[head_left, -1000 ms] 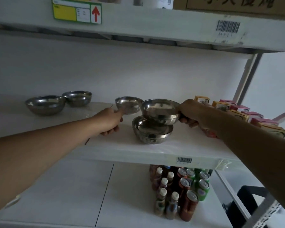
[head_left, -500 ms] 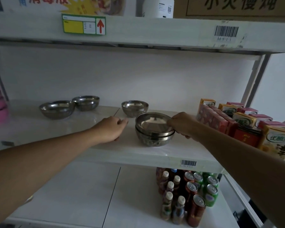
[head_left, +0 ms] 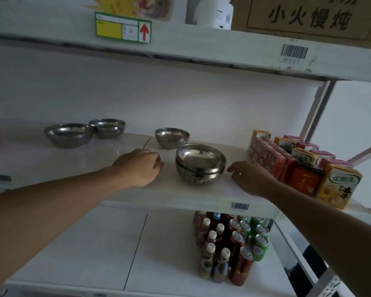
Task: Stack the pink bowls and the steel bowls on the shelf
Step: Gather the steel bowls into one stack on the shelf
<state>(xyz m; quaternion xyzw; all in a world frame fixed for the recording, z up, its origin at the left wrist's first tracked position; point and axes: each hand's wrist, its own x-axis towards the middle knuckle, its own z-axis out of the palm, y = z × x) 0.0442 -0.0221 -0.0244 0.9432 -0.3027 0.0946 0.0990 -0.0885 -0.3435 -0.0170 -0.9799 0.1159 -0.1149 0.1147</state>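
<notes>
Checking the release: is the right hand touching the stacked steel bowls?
No, the right hand is beside the stacked steel bowls, a gap between.

- Two nested steel bowls (head_left: 200, 166) sit on the shelf (head_left: 180, 192) between empty hands: left hand (head_left: 138, 167), right hand (head_left: 250, 179).
- Three single steel bowls (head_left: 171, 138) stand behind.

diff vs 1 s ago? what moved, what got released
The right hand lowered its steel bowl into the one below, making the two-bowl stack, then let go and drew back to the right; it is now empty. The left hand stayed loosely curled on the shelf. The three loose steel bowls and the cartons stayed put.
</notes>
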